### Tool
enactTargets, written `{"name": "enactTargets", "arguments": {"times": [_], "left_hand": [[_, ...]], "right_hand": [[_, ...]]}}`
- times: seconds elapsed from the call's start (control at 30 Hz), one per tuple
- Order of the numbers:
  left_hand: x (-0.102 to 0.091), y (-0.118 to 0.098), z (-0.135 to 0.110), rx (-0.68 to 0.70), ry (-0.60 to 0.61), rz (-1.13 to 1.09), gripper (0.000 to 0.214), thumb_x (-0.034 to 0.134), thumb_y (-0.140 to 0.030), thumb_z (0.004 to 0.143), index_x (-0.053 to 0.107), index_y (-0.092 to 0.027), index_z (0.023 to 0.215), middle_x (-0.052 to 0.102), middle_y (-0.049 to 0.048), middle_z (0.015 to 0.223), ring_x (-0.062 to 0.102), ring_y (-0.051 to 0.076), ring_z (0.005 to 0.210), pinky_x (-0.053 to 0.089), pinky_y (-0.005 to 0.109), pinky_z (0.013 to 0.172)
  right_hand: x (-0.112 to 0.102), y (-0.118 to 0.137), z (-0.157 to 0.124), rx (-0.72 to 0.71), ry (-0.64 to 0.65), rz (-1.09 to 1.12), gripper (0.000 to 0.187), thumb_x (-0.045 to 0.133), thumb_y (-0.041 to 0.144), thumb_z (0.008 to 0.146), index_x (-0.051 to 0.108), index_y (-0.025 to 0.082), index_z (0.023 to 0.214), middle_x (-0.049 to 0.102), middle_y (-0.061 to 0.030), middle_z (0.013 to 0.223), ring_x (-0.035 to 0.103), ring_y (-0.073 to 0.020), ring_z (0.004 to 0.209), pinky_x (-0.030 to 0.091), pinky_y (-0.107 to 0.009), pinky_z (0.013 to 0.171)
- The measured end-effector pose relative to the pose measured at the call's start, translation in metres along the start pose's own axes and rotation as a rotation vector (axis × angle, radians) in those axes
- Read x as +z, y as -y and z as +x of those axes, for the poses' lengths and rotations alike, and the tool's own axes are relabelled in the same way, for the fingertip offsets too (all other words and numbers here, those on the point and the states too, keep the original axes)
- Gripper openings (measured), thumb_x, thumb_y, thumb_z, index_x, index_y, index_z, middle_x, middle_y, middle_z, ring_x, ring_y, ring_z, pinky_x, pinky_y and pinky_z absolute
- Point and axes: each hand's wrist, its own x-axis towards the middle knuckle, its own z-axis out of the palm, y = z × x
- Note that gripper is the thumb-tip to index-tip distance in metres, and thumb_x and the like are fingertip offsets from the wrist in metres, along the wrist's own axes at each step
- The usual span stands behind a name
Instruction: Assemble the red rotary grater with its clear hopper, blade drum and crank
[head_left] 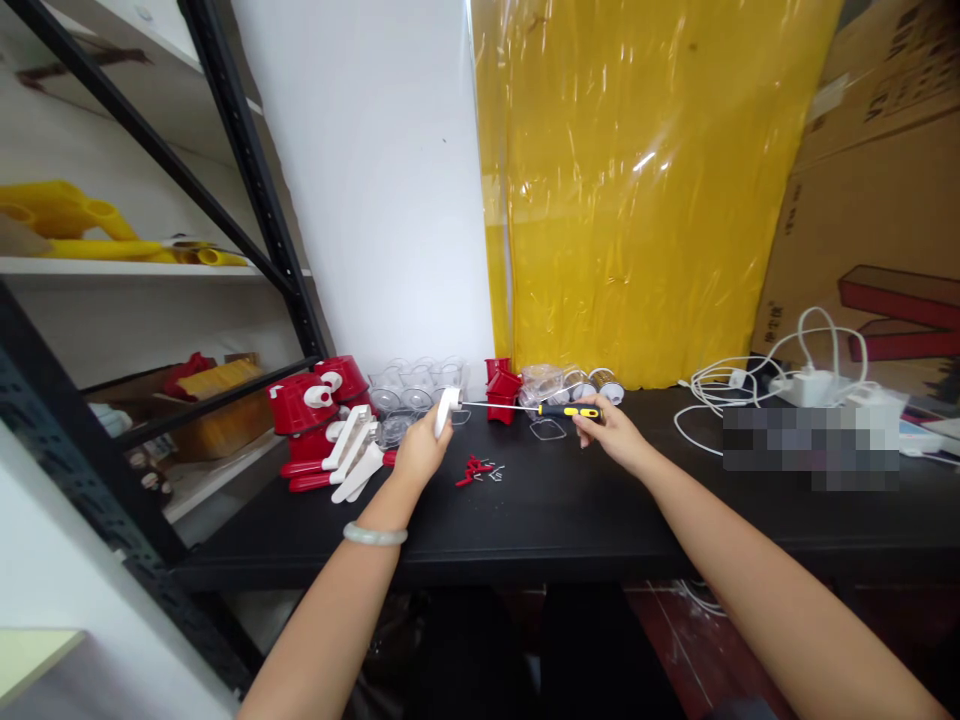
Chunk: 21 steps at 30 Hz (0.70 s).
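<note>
My left hand (420, 450) is closed around a small white plastic part (445, 410), held upright above the black table (570, 520). My right hand (611, 432) grips the yellow-and-black handle of a screwdriver (568, 411). Its thin shaft runs left and its tip meets the white part. Small red clips (472, 470) and tiny screws (495, 473) lie on the table between my hands.
Red housings (304, 405) and white handles (352, 455) are piled at the left by a black metal shelf (247, 200). Clear cups (416, 385), a red piece (501, 392) and clear lids (570, 385) stand behind. White chargers and cables (795, 385) lie at the right.
</note>
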Motion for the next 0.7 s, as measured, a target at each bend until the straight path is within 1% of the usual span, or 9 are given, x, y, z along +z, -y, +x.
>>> {"name": "enactTargets", "arguments": {"times": [0.13,0.23,0.27,0.33,0.4,0.43,0.5,0.57,0.7], "left_hand": [[-0.0004,-0.0006,-0.0002,0.002,0.040,0.013,0.051,0.047,-0.034,0.091,0.044,-0.022,0.141,0.072,0.0110,0.102,0.069,0.025,0.091,0.047,0.028,0.076],[0.0006,-0.0001,0.0000,0.015,0.052,0.004,0.053,0.047,-0.033,0.091,0.042,-0.023,0.143,0.072,0.0110,0.105,0.068,0.025,0.093,0.047,0.028,0.077],[0.0009,0.0002,0.0002,0.021,0.046,0.002,0.052,0.047,-0.033,0.091,0.043,-0.023,0.142,0.072,0.0111,0.105,0.068,0.025,0.093,0.047,0.028,0.078],[0.0012,0.0008,0.0006,0.024,0.027,0.004,0.051,0.047,-0.033,0.091,0.045,-0.023,0.141,0.072,0.0112,0.104,0.068,0.026,0.093,0.047,0.029,0.077],[0.0011,0.0011,0.0009,0.017,0.014,0.000,0.050,0.047,-0.033,0.091,0.047,-0.022,0.139,0.073,0.0110,0.101,0.069,0.025,0.090,0.047,0.029,0.076],[0.0009,0.0011,0.0009,0.014,0.012,-0.006,0.049,0.047,-0.033,0.091,0.048,-0.021,0.138,0.073,0.0107,0.099,0.069,0.025,0.088,0.047,0.029,0.075],[0.0004,0.0007,0.0008,0.018,0.013,-0.017,0.048,0.047,-0.032,0.090,0.049,-0.021,0.137,0.073,0.0101,0.098,0.069,0.024,0.085,0.047,0.028,0.074],[0.0001,0.0004,0.0005,0.027,0.014,-0.018,0.048,0.047,-0.032,0.090,0.049,-0.022,0.137,0.073,0.0097,0.098,0.069,0.023,0.084,0.047,0.027,0.073],[0.0006,0.0007,0.0001,0.028,0.027,-0.013,0.049,0.047,-0.034,0.090,0.048,-0.023,0.138,0.073,0.0093,0.097,0.069,0.023,0.082,0.047,0.026,0.070]], "right_hand": [[-0.0042,-0.0011,-0.0002,0.038,-0.044,-0.168,0.040,0.057,0.061,0.079,0.051,0.022,0.083,0.043,0.0098,0.041,0.043,-0.0107,0.034,0.036,-0.026,0.042],[-0.0034,-0.0009,0.0000,0.089,-0.054,-0.236,0.044,0.050,0.064,0.082,0.049,0.021,0.072,0.042,0.0076,0.040,0.042,-0.0106,0.032,0.036,-0.026,0.041],[-0.0024,-0.0007,0.0002,0.103,-0.049,-0.217,0.044,0.050,0.064,0.081,0.050,0.021,0.073,0.045,0.0068,0.042,0.045,-0.0110,0.033,0.038,-0.027,0.042],[0.0002,-0.0003,0.0005,0.111,-0.046,-0.126,0.042,0.057,0.063,0.077,0.050,0.022,0.086,0.053,0.0057,0.051,0.053,-0.0129,0.041,0.044,-0.027,0.047],[0.0021,0.0003,0.0008,0.077,-0.049,-0.028,0.051,0.068,0.057,0.070,0.046,0.024,0.102,0.060,0.0049,0.064,0.061,-0.0150,0.052,0.050,-0.030,0.056],[0.0023,0.0004,0.0010,0.048,-0.050,-0.003,0.055,0.072,0.054,0.067,0.045,0.024,0.105,0.061,0.0047,0.068,0.062,-0.0154,0.056,0.051,-0.031,0.059],[0.0012,0.0003,0.0013,-0.009,-0.045,-0.011,0.052,0.074,0.050,0.066,0.047,0.024,0.101,0.060,0.0049,0.069,0.061,-0.0144,0.056,0.052,-0.032,0.063],[-0.0016,-0.0008,0.0015,-0.040,-0.032,-0.058,0.042,0.070,0.051,0.071,0.049,0.022,0.094,0.058,0.0054,0.063,0.058,-0.0135,0.053,0.050,-0.031,0.061],[-0.0072,-0.0039,0.0014,-0.013,-0.042,-0.212,0.036,0.059,0.056,0.080,0.052,0.021,0.081,0.052,0.0059,0.046,0.053,-0.0132,0.044,0.046,-0.029,0.056]]}}
